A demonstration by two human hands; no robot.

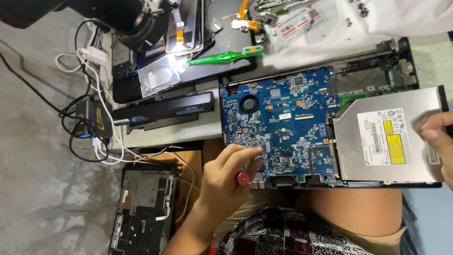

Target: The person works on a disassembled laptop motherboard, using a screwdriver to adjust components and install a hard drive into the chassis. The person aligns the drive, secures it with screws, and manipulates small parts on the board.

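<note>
The blue circuit board (278,127) lay open from above, its middle bare. The silver disc drive (387,141) blocked its right edge, and a black battery (165,111) and tangled white cables (101,141) crowded the left. Bare floor (37,198) lay beyond the cables.

I see a blue circuit board (281,127), a silver drive (384,141) with yellow labels, and a green toothbrush (222,57).

surface: grey concrete floor (33,198) | on it: cables (94,141), black laptop battery (165,109), opened laptop shell (141,212)
</note>
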